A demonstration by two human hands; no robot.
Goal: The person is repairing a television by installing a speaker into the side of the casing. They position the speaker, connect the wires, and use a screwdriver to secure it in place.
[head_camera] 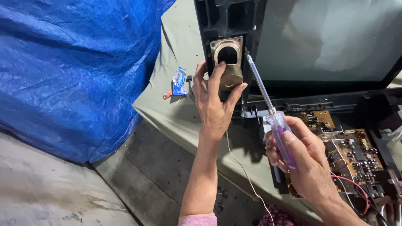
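At 12 o'clock, left hand (215, 102) clamps the speaker (229, 75) steady against the TV frame (209, 25); right hand (299, 161) grips the screwdriver (268, 106), tip at its corner.

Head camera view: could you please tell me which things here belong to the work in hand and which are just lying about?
In hand:
- left hand on the round brass-coloured speaker
- right hand gripping the clear purple-handled screwdriver
- black television frame
- brown circuit board

Lying about:
- crumpled blue-and-white wrapper
- blue plastic tarpaulin
- grey-green cloth
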